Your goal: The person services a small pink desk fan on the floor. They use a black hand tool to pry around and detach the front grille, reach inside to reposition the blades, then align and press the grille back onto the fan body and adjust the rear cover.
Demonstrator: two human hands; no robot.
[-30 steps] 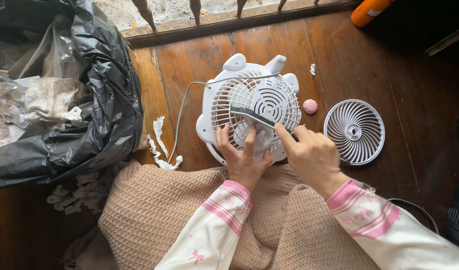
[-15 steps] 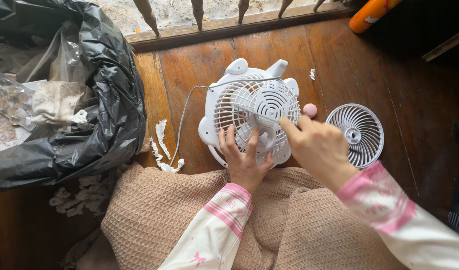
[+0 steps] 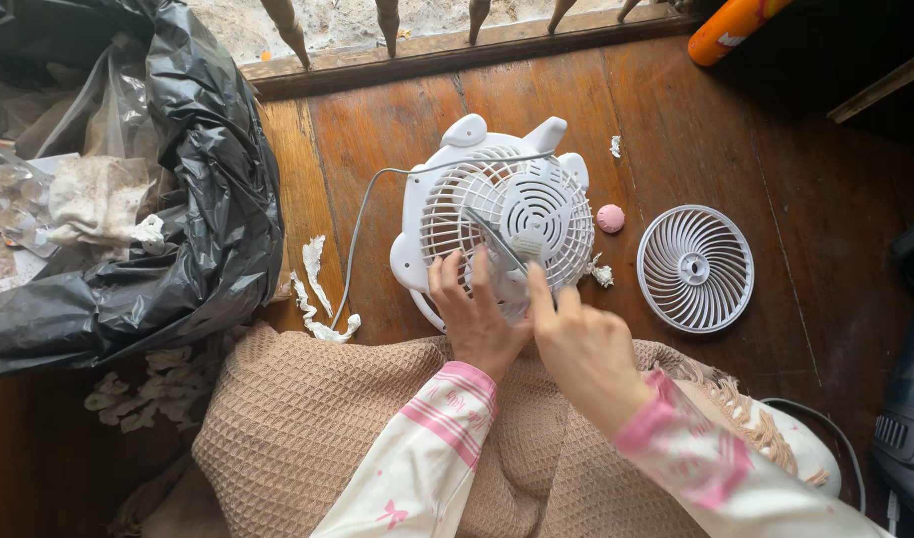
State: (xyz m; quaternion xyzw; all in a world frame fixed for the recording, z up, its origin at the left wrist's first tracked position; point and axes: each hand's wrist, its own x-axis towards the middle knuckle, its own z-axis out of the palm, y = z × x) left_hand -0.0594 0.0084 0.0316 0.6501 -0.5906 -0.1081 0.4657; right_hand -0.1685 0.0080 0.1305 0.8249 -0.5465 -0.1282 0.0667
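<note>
The white fan (image 3: 502,224) lies flat on the wood floor (image 3: 397,139), right above the person's lap. The left hand (image 3: 474,317) rests on the fan's 6 o'clock edge with its fingers spread flat, gripping nothing. The right hand (image 3: 586,349) sits just beside it at 5 o'clock, with one finger pointing up at a thin grey tool (image 3: 497,242) that lies across the grille. I cannot tell if that hand pinches the tool. At 3 o'clock from the fan lie a small pink cap (image 3: 610,218) and a loose round grille (image 3: 695,268). The tool could slip through the slots and poke a finger. The cap is near, and a bump could roll it away.
</note>
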